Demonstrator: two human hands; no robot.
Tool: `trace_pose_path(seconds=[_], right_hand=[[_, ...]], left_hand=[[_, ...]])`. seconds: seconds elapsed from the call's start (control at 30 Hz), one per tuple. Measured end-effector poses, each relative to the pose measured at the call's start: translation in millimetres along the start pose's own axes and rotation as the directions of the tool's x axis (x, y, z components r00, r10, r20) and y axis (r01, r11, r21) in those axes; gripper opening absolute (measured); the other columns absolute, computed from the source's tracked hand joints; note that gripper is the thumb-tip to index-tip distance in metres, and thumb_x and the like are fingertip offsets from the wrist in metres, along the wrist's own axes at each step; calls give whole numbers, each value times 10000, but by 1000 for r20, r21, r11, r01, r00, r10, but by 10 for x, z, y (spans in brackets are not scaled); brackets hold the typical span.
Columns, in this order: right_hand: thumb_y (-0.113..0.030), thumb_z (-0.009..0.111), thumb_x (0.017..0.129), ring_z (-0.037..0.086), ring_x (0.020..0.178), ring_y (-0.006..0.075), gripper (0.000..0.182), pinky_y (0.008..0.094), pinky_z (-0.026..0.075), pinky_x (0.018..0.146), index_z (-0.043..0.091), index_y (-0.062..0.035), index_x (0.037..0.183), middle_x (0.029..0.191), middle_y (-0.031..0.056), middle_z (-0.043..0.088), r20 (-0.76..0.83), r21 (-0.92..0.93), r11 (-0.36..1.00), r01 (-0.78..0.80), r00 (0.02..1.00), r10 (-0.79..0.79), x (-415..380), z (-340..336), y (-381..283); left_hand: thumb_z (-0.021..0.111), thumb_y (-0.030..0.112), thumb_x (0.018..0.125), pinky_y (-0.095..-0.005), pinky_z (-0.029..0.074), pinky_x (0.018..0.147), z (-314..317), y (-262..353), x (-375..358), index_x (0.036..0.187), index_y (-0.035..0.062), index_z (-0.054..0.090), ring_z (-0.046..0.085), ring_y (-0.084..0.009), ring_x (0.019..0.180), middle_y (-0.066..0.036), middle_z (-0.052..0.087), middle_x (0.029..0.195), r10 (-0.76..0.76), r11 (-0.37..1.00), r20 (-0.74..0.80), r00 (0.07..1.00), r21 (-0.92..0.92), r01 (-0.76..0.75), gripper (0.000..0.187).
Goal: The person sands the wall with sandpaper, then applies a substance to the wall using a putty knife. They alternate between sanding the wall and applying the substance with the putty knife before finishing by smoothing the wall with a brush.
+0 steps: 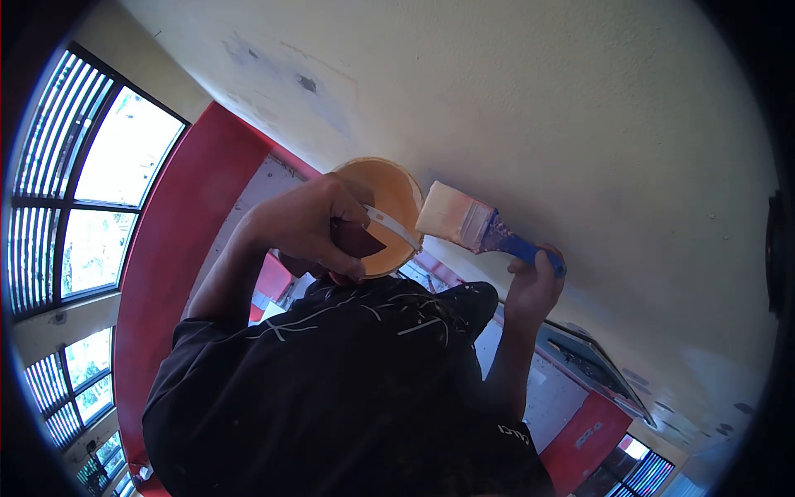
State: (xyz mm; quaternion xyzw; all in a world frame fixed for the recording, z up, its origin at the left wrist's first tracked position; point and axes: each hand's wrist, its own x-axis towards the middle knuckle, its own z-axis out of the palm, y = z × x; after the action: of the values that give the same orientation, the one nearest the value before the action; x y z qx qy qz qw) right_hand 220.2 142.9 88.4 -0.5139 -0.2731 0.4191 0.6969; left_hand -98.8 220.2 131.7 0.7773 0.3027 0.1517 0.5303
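My left hand (310, 219) is closed at the white handle of a round paint bucket (396, 186), whose inside is coated pale orange. A dark red flat piece, perhaps sandpaper (361, 240), sticks out between the same fingers and thumb. My right hand (534, 286) grips the blue handle of a wide paintbrush (476, 224). The brush's bristles are loaded with pale cream paint and point left, close to the bucket's rim. How the left fingers wrap the handle is partly hidden.
A cream wall (580, 108) with a patched, chipped spot (307, 84) runs close beside me. Barred windows (108, 166) and a red band (166, 224) lie to the left. A dark framed board (588, 364) is at the lower right.
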Motion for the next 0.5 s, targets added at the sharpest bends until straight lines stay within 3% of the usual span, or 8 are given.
trace_pose_path(seconds=[0.17, 0.2, 0.23, 0.27, 0.3, 0.37, 0.43, 0.5], right_hand=[[-113, 511, 839, 563, 607, 202, 269, 293, 487, 552, 507, -17, 1090, 986, 158, 541, 83, 299, 954, 10, 996, -37, -135, 193, -392], [-118, 515, 847, 566, 688, 197, 257, 279, 488, 621, 512, -25, 1087, 1003, 149, 545, 141, 339, 941, 9, 988, -60, -207, 289, -520], [-124, 519, 856, 569, 769, 191, 246, 264, 490, 691, 516, -33, 1084, 1020, 139, 550, 202, 385, 923, 20, 974, -105, -271, 399, -652], [-129, 524, 864, 573, 850, 185, 234, 250, 492, 760, 521, -41, 1081, 1037, 130, 554, 265, 441, 897, 46, 948, -178, -290, 523, -785], [-123, 515, 854, 580, 726, 213, 232, 274, 511, 624, 499, -27, 1064, 1036, 157, 515, 268, 463, 882, 87, 935, -233, -321, 689, -922], [-120, 500, 851, 605, 614, 252, 212, 300, 548, 507, 466, -7, 1027, 1032, 196, 471, 334, 535, 831, 157, 864, -378, -349, 1028, -1238], [-130, 475, 877, 650, 657, 275, 201, 310, 593, 584, 429, 13, 1010, 1045, 223, 459, 420, 615, 765, 193, 741, -524, -363, 1338, -1577], [-125, 461, 885, 658, 684, 275, 207, 316, 599, 613, 405, 18, 1024, 1055, 230, 452, 411, 653, 692, 309, 622, -666, -442, 1680, -1944]], left_hand=[[789, 206, 617, -324, 481, 559, -11, 272, -101, 731, -6, 627, 615, -193, 673, -82, 570, 776, -82, 996, -12, 997, 14, 82, 290], [776, 234, 633, -327, 509, 620, -48, 99, -160, 808, 2, 646, 635, -205, 749, -95, 586, 843, 4, 997, 39, 999, 72, -7, 318], [758, 189, 662, -298, 529, 630, -74, 333, -247, 917, 18, 666, 653, -191, 735, -94, 632, 849, -281, 957, 77, 957, -56, 286, 320], [730, 149, 699, -294, 545, 606, -37, 72, -271, 1053, 44, 650, 658, -175, 672, -98, 667, 823, -345, 929, 210, 915, -60, 365, 377], [700, 126, 729, -304, 550, 566, -109, 339, -325, 1119, 63, 625, 657, -156, 635, -104, 682, 801, -441, 866, 221, 870, -151, 477, 402], [762, 233, 711, -270, 519, 587, -74, -38, -367, 994, 24, 650, 613, -116, 685, -50, 664, 825, -353, 918, 197, 915, -116, 379, 370], [739, 213, 743, -280, 514, 678, -125, -54, -461, 951, -10, 642, 622, -129, 793, -73, 665, 869, -361, 890, 197, 912, -219, 400, 320], [703, 146, 757, -309, 528, 616, -146, -357, -502, 974, -35, 632, 633, -151, 697, -104, 664, 765, -60, 998, 144, 988, 13, 59, 291]])
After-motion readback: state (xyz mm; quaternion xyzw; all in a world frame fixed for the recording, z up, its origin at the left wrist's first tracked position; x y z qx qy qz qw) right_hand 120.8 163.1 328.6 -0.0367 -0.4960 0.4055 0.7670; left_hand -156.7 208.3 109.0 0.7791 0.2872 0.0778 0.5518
